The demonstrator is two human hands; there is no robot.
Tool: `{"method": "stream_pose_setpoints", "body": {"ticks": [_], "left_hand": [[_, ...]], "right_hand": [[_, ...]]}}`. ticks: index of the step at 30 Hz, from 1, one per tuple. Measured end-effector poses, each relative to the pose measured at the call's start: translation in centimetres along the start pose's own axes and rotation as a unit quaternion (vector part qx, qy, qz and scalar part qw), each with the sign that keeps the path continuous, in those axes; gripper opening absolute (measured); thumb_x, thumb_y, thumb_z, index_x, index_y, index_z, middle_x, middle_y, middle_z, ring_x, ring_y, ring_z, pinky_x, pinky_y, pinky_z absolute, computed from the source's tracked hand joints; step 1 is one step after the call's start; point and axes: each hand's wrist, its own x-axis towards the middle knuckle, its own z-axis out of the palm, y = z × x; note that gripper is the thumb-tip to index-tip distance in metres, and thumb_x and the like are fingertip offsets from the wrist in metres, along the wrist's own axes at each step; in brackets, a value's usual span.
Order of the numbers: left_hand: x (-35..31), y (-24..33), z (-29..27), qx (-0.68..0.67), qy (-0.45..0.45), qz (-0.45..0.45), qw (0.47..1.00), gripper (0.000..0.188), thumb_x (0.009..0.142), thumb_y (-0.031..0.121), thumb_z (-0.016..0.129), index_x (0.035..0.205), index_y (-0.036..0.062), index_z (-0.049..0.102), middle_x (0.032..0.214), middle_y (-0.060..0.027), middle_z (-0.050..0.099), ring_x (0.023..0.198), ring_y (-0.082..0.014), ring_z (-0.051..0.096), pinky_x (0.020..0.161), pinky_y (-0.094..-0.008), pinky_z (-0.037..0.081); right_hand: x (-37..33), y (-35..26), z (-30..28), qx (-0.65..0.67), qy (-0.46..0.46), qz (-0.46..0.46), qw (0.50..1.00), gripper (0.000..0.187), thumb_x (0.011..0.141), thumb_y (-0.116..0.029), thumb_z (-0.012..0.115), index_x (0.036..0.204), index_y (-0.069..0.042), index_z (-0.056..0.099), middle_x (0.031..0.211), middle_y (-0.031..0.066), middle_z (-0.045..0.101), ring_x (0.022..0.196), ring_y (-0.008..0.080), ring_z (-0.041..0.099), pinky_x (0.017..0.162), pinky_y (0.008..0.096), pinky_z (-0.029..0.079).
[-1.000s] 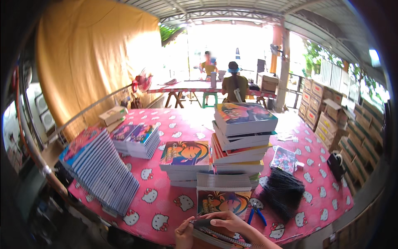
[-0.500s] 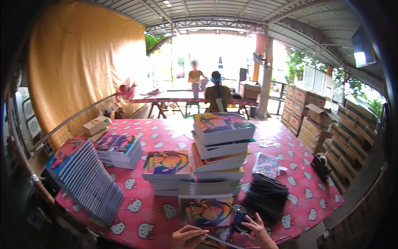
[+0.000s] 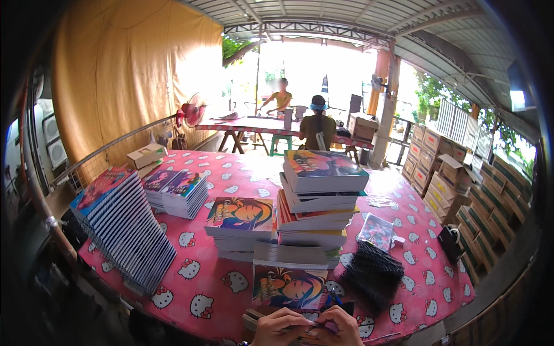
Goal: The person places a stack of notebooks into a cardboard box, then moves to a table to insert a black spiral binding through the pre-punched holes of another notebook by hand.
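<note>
My left hand (image 3: 283, 327) and my right hand (image 3: 336, 326) meet at the lower edge, fingertips pinched together. What they pinch is small and mostly hidden by the fingers. Just beyond them lies a book with an illustrated face on its cover (image 3: 289, 286), its top edge against a low stack with grey-white edges (image 3: 288, 254). Close to my right hand, a dark tool with blue parts (image 3: 334, 299) rests on the table, partly covered. A bundle of black plastic binding coils (image 3: 374, 275) lies to the right.
Tall stacks of books (image 3: 317, 213) stand mid-table, with a lower pile (image 3: 239, 216) beside them. A leaning stack of spiral-bound books (image 3: 127, 230) is at left. The pink patterned tablecloth (image 3: 222, 314) covers the table. Two people work at a far table; cartons (image 3: 447, 184) stand at right.
My right hand has left the dark tool and come in beside my left hand. My left hand has moved right; the spiral coil it held is now hidden. The view has shifted slightly.
</note>
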Motion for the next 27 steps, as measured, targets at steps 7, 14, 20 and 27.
{"method": "stream_pose_setpoints", "body": {"ticks": [7, 14, 20, 27], "left_hand": [[-0.7, -1.1, 0.2, 0.003, -0.009, 0.001, 1.000, 0.011, 0.073, 0.002, 0.072, 0.083, 0.0026, 0.069, 0.086, -0.0076, 0.067, 0.080, -0.0222, 0.064, 0.067, -0.0314, 0.052], [-0.8, -1.5, 0.6, 0.013, 0.007, 0.038, 0.999, 0.024, 0.082, 0.001, 0.065, 0.105, 0.0035, 0.067, 0.092, -0.0078, 0.067, 0.083, -0.0195, 0.064, 0.070, -0.0282, 0.051], [-1.2, -3.0, 0.2, 0.063, -0.001, 0.013, 0.998, 0.029, 0.081, 0.005, 0.067, 0.109, 0.0055, 0.065, 0.088, -0.0100, 0.066, 0.079, -0.0196, 0.065, 0.066, -0.0311, 0.051], [-3.8, -5.9, -11.1, 0.010, 0.456, -0.058, 0.888, 0.031, 0.092, 0.021, 0.058, 0.117, 0.0036, 0.055, 0.111, -0.0085, 0.061, 0.094, -0.0184, 0.060, 0.083, -0.0334, 0.050]], "right_hand": [[1.0, -1.2, -0.4, 0.016, -0.005, -0.043, 0.999, 0.015, 0.068, -0.008, 0.070, 0.078, -0.005, 0.059, 0.076, 0.0052, 0.056, 0.068, 0.0217, 0.055, 0.056, 0.0324, 0.045], [0.8, -0.4, -0.5, -0.124, 0.002, -0.145, 0.982, 0.017, 0.063, -0.009, 0.070, 0.077, -0.007, 0.061, 0.075, 0.0073, 0.056, 0.067, 0.0245, 0.057, 0.055, 0.0328, 0.046], [1.8, 0.0, -0.3, -0.130, -0.015, -0.194, 0.972, 0.033, 0.069, -0.019, 0.071, 0.097, -0.005, 0.062, 0.077, 0.0066, 0.058, 0.070, 0.0231, 0.058, 0.060, 0.0350, 0.048], [3.6, 3.1, -5.2, -0.004, 0.135, -0.003, 0.991, 0.033, 0.088, -0.021, 0.063, 0.113, 0.001, 0.058, 0.111, 0.0118, 0.061, 0.105, 0.0228, 0.058, 0.089, 0.0365, 0.045]]}}
